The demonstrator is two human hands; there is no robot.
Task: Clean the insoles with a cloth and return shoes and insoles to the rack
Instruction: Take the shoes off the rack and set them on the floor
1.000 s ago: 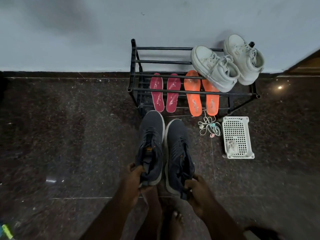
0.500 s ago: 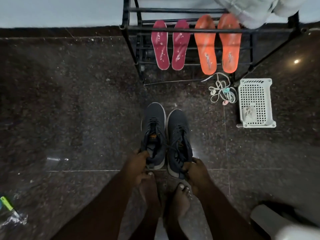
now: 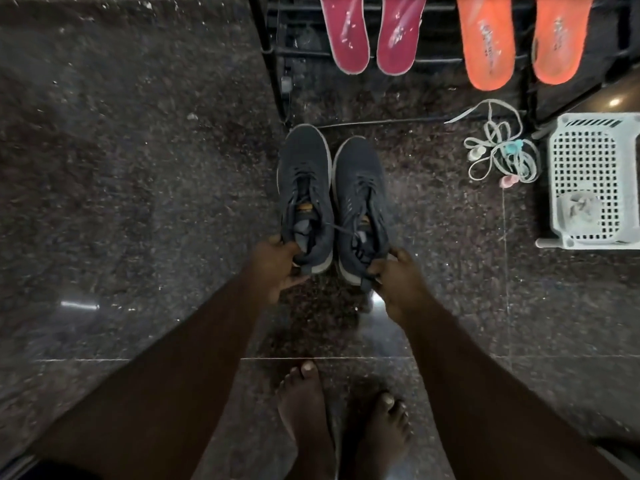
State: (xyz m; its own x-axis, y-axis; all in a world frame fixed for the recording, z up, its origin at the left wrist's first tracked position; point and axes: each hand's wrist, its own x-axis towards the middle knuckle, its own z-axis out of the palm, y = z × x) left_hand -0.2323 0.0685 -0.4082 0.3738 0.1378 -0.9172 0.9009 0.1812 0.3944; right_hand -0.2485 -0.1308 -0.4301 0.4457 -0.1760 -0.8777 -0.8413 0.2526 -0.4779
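Dark speckled stone floor (image 3: 138,168), pretty glossy, with the bottom of a black shoe rack (image 3: 273,64) poking in at the top. The left hand (image 3: 277,268) has its fingers curled around the heel of the left dark shoe (image 3: 304,188), and the right hand (image 3: 398,278) pinches the heel collar of the right dark shoe (image 3: 360,202), so both are held by the back ends only, toes pointing at the rack. Can't tell if the soles are touching the floor or hanging just above it. Two red insoles (image 3: 367,32) and two orange insoles (image 3: 519,36) sit on the rack. Honestly the risky bit is that heel-only grip: a shoe could swing or slip out on the way up to a shelf. A loose lace crosses between the shoes and might snag. Also a tangle of cords (image 3: 502,150) lies beside a white basket (image 3: 595,181), near bare feet (image 3: 343,420), easy to trip on.
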